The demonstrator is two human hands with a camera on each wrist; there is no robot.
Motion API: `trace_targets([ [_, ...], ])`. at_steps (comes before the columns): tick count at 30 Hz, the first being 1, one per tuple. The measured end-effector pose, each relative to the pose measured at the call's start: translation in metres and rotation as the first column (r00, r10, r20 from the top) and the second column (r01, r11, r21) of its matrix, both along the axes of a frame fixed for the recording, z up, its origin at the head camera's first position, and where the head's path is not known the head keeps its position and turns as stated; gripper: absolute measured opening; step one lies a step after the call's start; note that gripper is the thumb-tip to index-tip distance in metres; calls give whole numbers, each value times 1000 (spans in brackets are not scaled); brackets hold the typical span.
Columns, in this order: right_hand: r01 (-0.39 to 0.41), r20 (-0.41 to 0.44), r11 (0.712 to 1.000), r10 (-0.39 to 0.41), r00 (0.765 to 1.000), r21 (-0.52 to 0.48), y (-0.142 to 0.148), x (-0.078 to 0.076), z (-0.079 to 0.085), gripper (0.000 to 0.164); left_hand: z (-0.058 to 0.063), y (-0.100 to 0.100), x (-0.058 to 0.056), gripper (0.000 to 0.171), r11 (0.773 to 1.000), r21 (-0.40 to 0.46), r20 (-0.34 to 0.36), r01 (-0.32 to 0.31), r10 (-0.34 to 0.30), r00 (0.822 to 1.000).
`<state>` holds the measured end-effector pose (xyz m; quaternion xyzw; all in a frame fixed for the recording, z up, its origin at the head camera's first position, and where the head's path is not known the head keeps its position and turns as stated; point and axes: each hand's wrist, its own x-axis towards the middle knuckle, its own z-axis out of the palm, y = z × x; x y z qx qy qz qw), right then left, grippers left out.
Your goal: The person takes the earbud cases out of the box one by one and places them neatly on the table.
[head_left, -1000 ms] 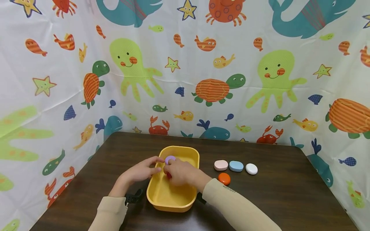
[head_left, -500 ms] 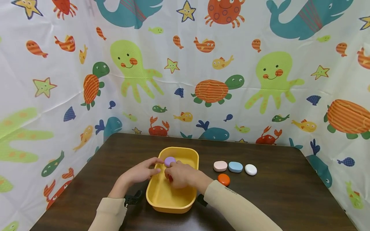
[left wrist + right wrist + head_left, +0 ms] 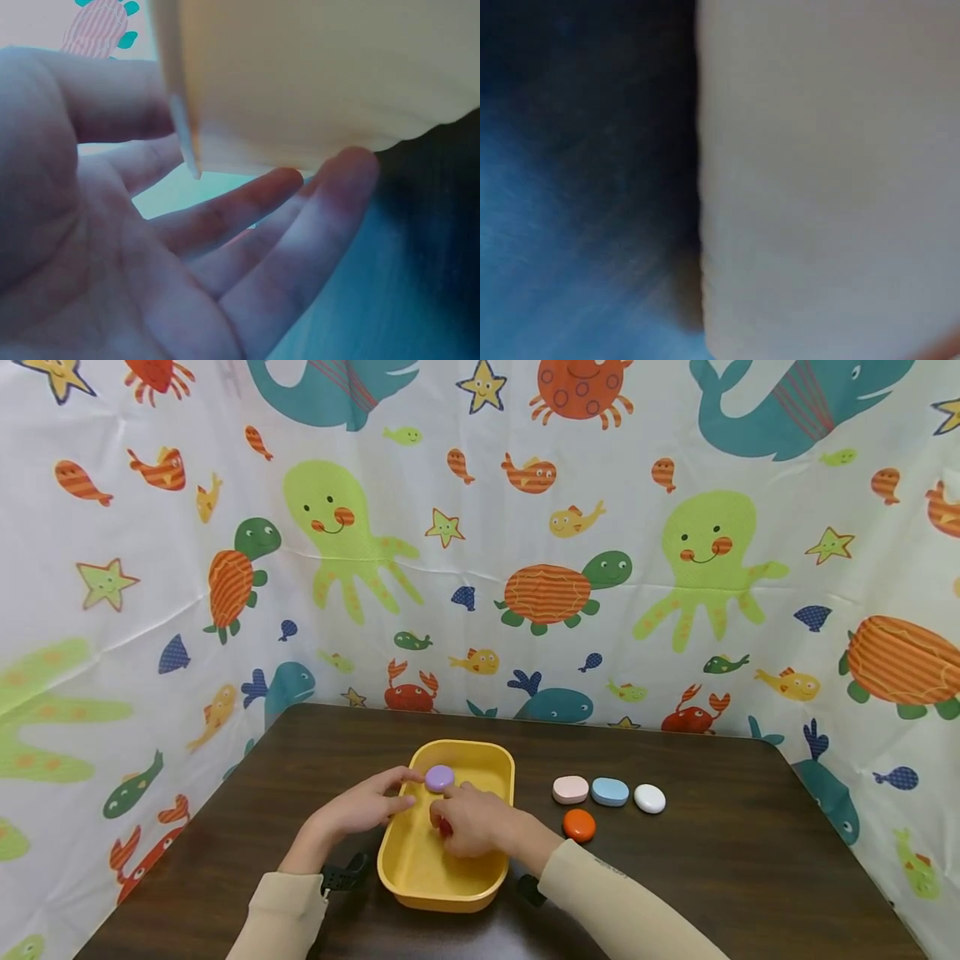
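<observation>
A yellow rectangular tub with rounded corners sits on the table. My left hand holds its left wall, thumb and index finger over the rim; in the left wrist view the other fingers spread along the outside of the tub wall. Down inside the tub, my right hand pinches a small red piece, mostly hidden by the fingers. A purple round soap-like piece lies at the tub's far left, just beyond the right fingertips. The right wrist view shows mainly the tub's outer wall.
Right of the tub lie a pink oval piece, a blue oval piece, a white round piece and an orange round piece. The dark wooden table ends at a curtain printed with sea animals.
My right hand has shifted slightly right and nearer with the red piece, so more of the purple piece shows. The left hand keeps its place on the rim.
</observation>
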<state>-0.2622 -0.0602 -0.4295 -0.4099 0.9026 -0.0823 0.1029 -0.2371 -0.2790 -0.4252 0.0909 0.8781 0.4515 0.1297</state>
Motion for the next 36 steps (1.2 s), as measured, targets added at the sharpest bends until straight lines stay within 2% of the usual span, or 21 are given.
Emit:
trace_targets([
  [4,7,17,1000,-7,1000,-29,3,1,-1,22,-1,1,-1,38,1000,-18,-17,5,-5,1000],
  [8,3,24,999,-2,1000,-40,3,2,-2,23,-4,3,-2,36,998,-55,-51,44,-47,998],
  [13,-12,22,999,13,1000,-49,3,4,1,25,-7,0,-2,36,998,-36,-23,54,-55,998],
  [20,11,6,998,-11,1000,-56,6,2,12,26,-5,-3,-6,35,998,-30,-25,59,-59,998],
  [32,16,-88,996,-24,996,-83,14,1,34,30,-1,-2,-11,35,998,-35,1,44,-44,999],
  [36,37,-82,994,-46,996,-107,18,3,40,30,0,-2,-12,37,998,-32,10,45,-45,999],
])
